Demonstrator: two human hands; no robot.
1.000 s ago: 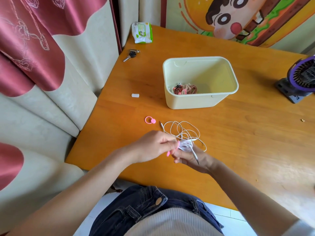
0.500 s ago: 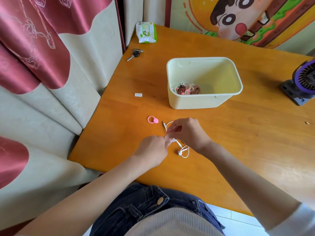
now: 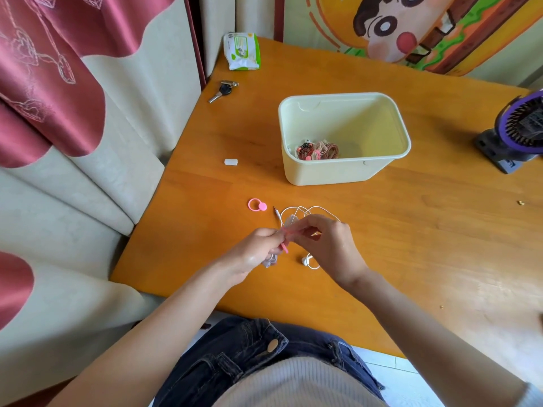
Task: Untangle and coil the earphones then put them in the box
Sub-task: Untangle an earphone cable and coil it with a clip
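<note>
The white earphones [image 3: 308, 212] lie on the table [image 3: 411, 236] near its front edge, between me and the box [image 3: 343, 171], well apart from it. Their cord is lifted at the middle, where both my hands meet. My left hand [image 3: 254, 252] has its fingers curled and pinches a bunch of the cord; a loose end hangs below it. My right hand [image 3: 330, 242] pinches the cord just beside the left, thumb against fingertips. Behind the hands several slack loops rest on the wood, with the plug [image 3: 276, 212] pointing away to the left. One earbud [image 3: 305, 261] lies on the table under my right wrist.

Stage, as I judge it: untangling is under way. The loops are uneven and cross one another, so no tidy coil is made, and nothing of this set is in the box. Left to do: free the cord, wind it, place it inside.

Surroundings: a pink ring [image 3: 257, 205] lies just left of the plug. The box holds a small heap of coiled cords [image 3: 318, 149] in its near left corner. Farther off are a small white cap [image 3: 230, 162], keys [image 3: 223, 89], a pack of wipes [image 3: 242, 51] and a purple fan [image 3: 520, 133].
</note>
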